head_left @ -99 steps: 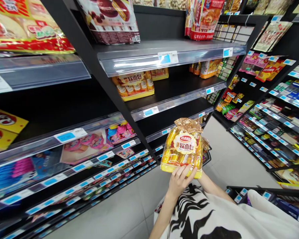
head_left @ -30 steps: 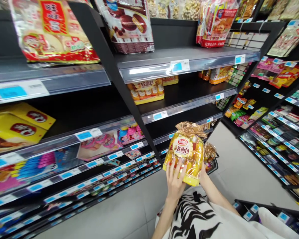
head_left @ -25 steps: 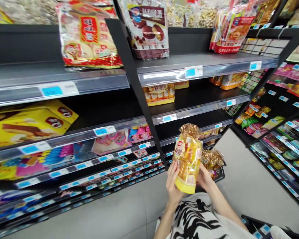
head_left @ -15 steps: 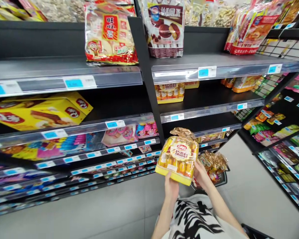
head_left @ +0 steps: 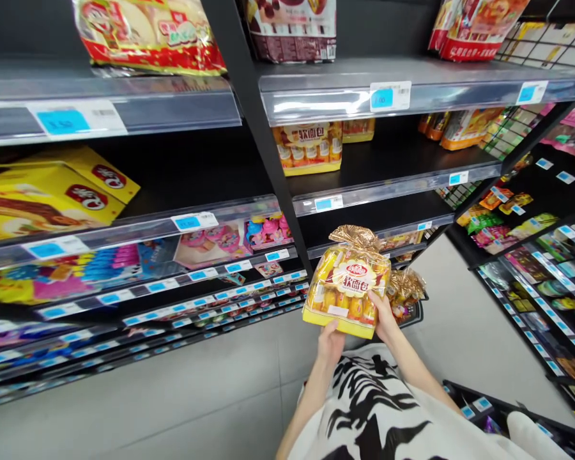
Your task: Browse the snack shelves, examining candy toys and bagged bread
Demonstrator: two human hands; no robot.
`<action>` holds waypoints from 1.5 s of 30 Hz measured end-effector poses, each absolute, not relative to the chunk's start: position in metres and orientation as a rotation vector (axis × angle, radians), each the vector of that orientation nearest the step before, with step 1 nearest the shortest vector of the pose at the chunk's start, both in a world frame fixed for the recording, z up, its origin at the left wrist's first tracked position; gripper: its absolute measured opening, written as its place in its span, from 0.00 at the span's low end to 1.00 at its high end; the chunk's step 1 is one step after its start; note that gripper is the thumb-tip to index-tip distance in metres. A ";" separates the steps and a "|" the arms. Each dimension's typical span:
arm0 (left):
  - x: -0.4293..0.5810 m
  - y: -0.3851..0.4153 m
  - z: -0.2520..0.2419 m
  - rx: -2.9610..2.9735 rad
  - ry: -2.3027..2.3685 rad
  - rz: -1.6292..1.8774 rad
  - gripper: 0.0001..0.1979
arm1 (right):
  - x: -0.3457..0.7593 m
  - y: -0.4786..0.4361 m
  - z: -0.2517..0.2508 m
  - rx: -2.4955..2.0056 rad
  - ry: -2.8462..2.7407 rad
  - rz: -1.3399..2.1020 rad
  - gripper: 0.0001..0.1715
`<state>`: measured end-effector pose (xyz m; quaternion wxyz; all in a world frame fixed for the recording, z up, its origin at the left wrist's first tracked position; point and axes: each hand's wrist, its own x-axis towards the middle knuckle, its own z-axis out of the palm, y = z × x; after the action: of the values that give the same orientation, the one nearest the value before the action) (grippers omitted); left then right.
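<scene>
Between my hands is a yellow bag of packaged bread point(head_left: 347, 287), its clear front showing small wrapped pieces and its golden top gathered and crinkled. My left hand point(head_left: 330, 345) grips the bottom edge from below, thumb on the front. My right hand point(head_left: 384, 314) is closed on the right side, thumb on the clear film. Behind my right hand, a dark basket point(head_left: 414, 314) holds another golden-topped bag point(head_left: 407, 284). A similar bread bag point(head_left: 309, 148) stands on the shelf ahead. My fingers under and behind the bag are hidden.
Dark shelves with price tags point(head_left: 390, 96) stretch across the front. Yellow boxes point(head_left: 52, 191) lie on the left shelf, and a red snack bag point(head_left: 153, 35) sits above. More stocked shelving point(head_left: 531, 281) stands at the right beyond the grey floor point(head_left: 464, 319).
The view has moved closer to the shelves and tilted lower. The bread bag has come slightly nearer, and my right thumb has shifted further onto its front.
</scene>
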<state>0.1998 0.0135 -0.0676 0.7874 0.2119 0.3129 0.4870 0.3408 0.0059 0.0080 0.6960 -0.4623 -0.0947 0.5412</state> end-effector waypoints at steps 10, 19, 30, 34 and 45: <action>0.202 0.013 -0.052 0.233 0.648 1.044 0.37 | 0.343 0.003 0.003 -1.018 -0.164 1.185 0.38; 0.199 0.013 -0.056 0.218 0.661 1.063 0.36 | 0.342 0.005 0.001 -0.997 -0.178 1.216 0.36; 0.197 0.016 -0.052 0.205 0.681 1.072 0.32 | 0.342 0.007 0.000 -0.981 -0.179 1.239 0.31; 0.198 0.014 -0.053 0.215 0.688 1.073 0.33 | 0.345 0.006 -0.005 -0.982 -0.174 1.221 0.31; 0.195 0.015 -0.052 0.191 0.691 1.060 0.41 | 0.342 0.009 -0.002 -0.989 -0.149 1.247 0.30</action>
<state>0.1946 0.0150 -0.0522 0.8024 0.0891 0.3223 0.4944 0.3415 0.0089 -0.0022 0.6972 -0.4437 -0.0666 0.5592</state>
